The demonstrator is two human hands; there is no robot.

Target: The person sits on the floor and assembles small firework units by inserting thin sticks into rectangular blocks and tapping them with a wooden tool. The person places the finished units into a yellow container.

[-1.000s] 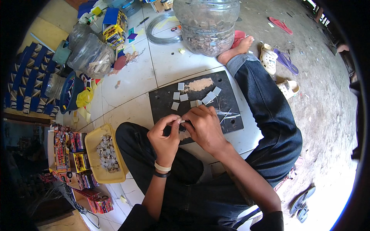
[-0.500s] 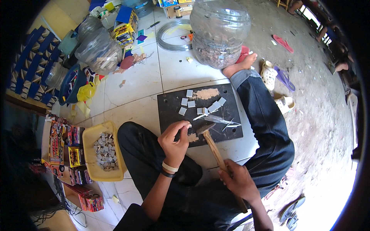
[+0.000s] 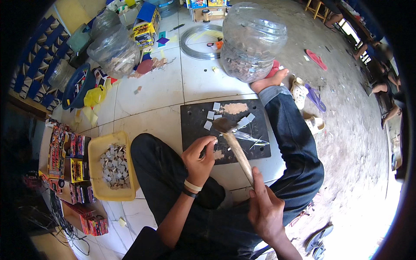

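Our right hand (image 3: 265, 207) grips the hammer (image 3: 236, 145); our left hand (image 3: 200, 157) pinches a small piece on the dark slab (image 3: 195, 125). A misaligned blow could strike those fingers.

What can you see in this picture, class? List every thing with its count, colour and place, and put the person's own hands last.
dark board: one, black, on the tiled floor before the person.
small squares: several, pale grey, on the board.
hammer: one, wooden handle, head over the board.
yellow tray: one, at the person's left, full of small grey pieces.
big clear jar: one, beyond the board, with pieces at its bottom.
clear bottles: two, far left.
wire coil: one, grey, on the far tiles.
colourful boxes: several, left of the tray.
sandals: several, on the right.
left hand: fingertips at the board's near edge.
right hand: holds the hammer handle.
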